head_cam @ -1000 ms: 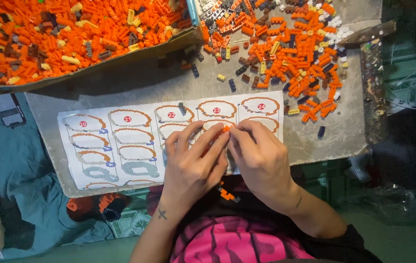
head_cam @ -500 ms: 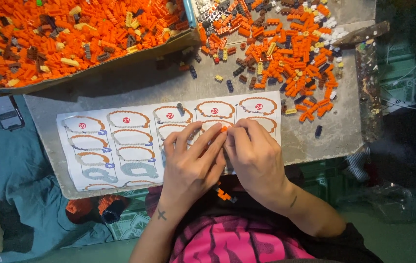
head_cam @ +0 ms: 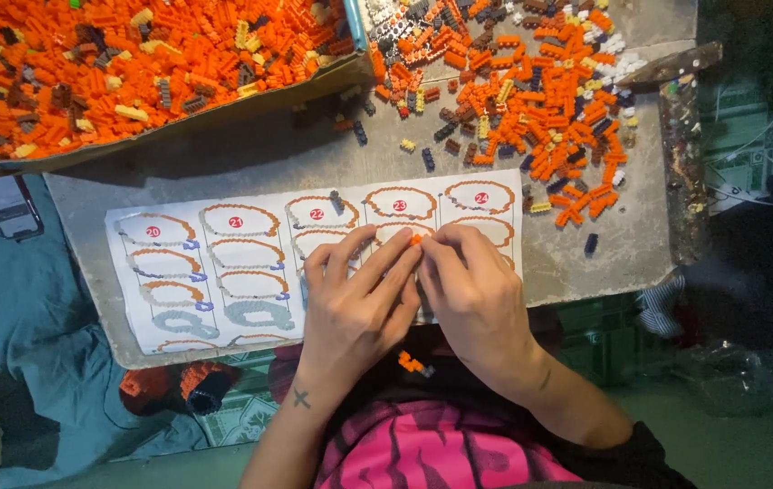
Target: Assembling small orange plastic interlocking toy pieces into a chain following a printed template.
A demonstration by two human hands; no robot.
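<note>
My left hand (head_cam: 359,303) and my right hand (head_cam: 475,294) meet over a printed instruction sheet (head_cam: 223,272) showing rows of orange ring-shaped builds. Between their fingertips they pinch a small orange brick piece (head_cam: 415,239), mostly hidden by the fingers. A loose heap of small orange, brown, yellow and white bricks (head_cam: 531,91) lies on the grey board (head_cam: 250,163) beyond my right hand. A small orange brick bit (head_cam: 412,363) rests on my lap below the hands.
A cardboard tray (head_cam: 133,54) full of orange bricks sits at the far left. A phone (head_cam: 10,206) lies left of the board on blue cloth. An orange brick build (head_cam: 192,385) sits under the board's near edge. A dirty stick (head_cam: 681,163) stands at the right edge.
Both hands stay together over the sheet; the fingers shift only slightly around the small piece. The view has drifted a little.
</note>
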